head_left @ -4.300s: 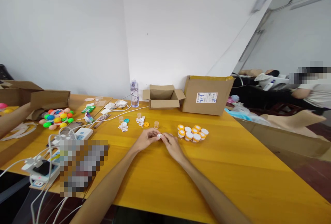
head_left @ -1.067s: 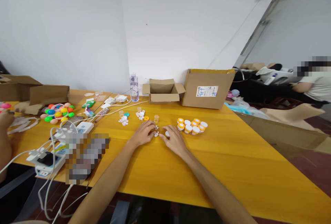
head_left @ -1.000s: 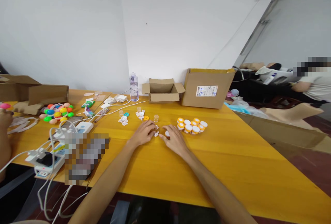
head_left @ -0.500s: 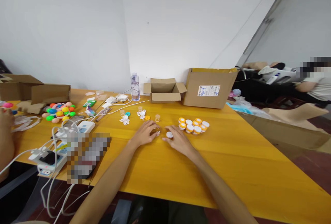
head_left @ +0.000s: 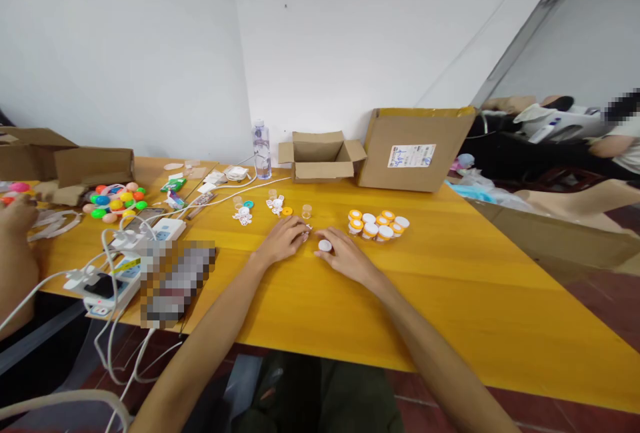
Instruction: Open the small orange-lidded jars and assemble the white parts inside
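My left hand (head_left: 284,241) rests palm-down over the table, fingers bent and drawn together around a small white piece (head_left: 306,236) whose kind is too small to make out. Facing it, my right hand (head_left: 347,258) curls thumb and fingers around a round white cap (head_left: 325,245); whatever is under the cap is hidden. Beyond my hands stands a small clear cup (head_left: 307,211). Left of that cup lie an orange ring (head_left: 287,211) and a cluster of small white pieces (head_left: 275,204). Several small jars with white and orange tops (head_left: 370,228) are grouped right of my right hand.
A teal ring (head_left: 249,204) lies among more white pieces. Behind are a water bottle (head_left: 261,150), an open carton (head_left: 323,168) and a large box (head_left: 415,153). Power strips (head_left: 125,280) with cables and colourful balls (head_left: 115,203) lie left. Another person's hand (head_left: 15,226) is far left.
The view has tipped downward, so the table things sit higher. My left fingers have drawn closer together around the small white piece. My right hand stays around the white cap.
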A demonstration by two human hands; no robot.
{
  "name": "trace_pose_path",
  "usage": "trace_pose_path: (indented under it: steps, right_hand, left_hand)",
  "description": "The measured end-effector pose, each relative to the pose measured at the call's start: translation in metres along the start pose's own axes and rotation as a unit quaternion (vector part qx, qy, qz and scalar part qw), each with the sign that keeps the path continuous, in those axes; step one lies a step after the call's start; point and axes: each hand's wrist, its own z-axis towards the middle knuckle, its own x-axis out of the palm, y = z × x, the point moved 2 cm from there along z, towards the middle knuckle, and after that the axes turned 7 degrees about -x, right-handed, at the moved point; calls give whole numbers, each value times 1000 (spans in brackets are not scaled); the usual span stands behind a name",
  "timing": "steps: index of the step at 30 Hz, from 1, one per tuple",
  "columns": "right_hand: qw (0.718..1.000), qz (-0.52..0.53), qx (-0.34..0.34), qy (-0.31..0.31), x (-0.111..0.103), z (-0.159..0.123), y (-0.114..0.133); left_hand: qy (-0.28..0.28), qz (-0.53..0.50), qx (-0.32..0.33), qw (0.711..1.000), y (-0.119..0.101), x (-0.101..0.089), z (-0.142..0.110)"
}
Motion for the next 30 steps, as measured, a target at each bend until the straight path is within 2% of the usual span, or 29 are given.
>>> trace_pose_path:
  steps: [6, 12, 16, 20, 25, 30]
  right_hand:
    - [996, -66, -43, -28, -3, -3, 3]
    - [989, -79, -77, -100, -19, -4, 33]
    - [989, -62, -88, -103, -13, -5, 43]
    - [990, -80, -74, -92, -5, -6, 27]
    - [992, -95, -2, -89, -7, -9, -2]
    - [997, -44, 40, -56, -3, -11, -7]
  left_hand:
    - [2, -8, 11, 1000, 2, 2, 1]
    - [2, -6, 17, 1000, 4, 6, 3]
    - [3, -4, 26, 1000, 5, 8, 5]
    - [8, -1, 19, 1000, 3, 6, 4]
    - [16, -4, 6, 1000, 2, 5, 2]
    - [20, -9, -1, 1000, 4, 6, 0]
